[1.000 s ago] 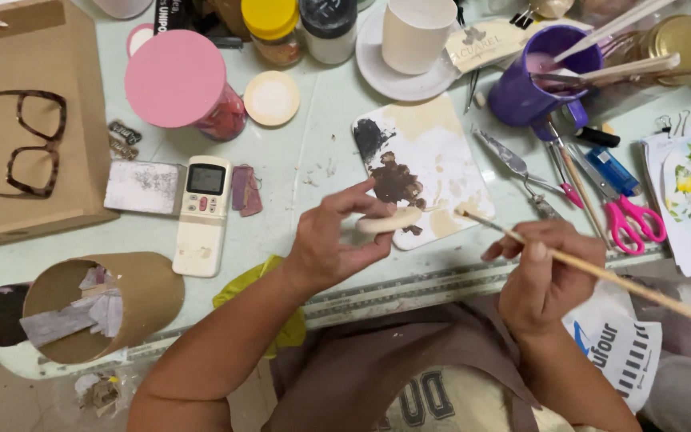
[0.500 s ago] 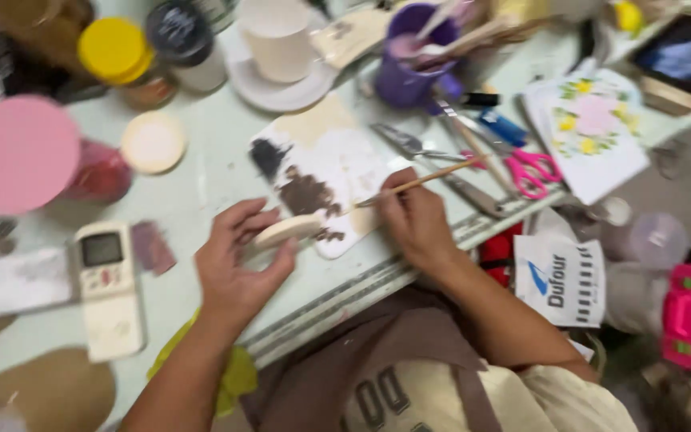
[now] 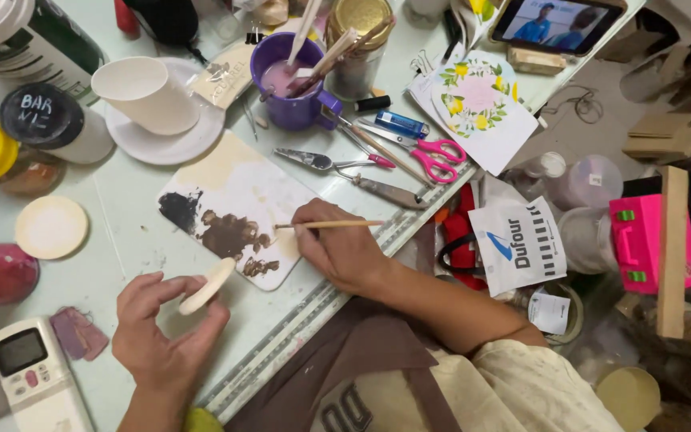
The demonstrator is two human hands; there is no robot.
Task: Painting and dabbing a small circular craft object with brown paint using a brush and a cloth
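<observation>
At the near edge of the table (image 3: 133,232), the right hand (image 3: 344,252) pinches a thin wooden brush (image 3: 331,225) close to its working end, with the handle pointing off to the right. The tip is hidden behind the fingers, at the edge of the white palette board (image 3: 237,204) and just right of the brown paint blotches (image 3: 229,234). The left hand (image 3: 165,332) grips a small pale wooden disc (image 3: 207,286) by its rim between thumb and fingertips, tilted and lifted just off the board's near corner.

To load the brush well, it seems best to draw only the tip through the thinner edge of the brown, then wipe the excess on the bare white part of the board. The disc should be kept by its rim so that the face stays free of fingers, and held near the palette for a short carry. Scissors (image 3: 435,157), tweezers (image 3: 325,162) and a purple mug (image 3: 293,80) of brushes lie beyond the board, well away from the stroke.
</observation>
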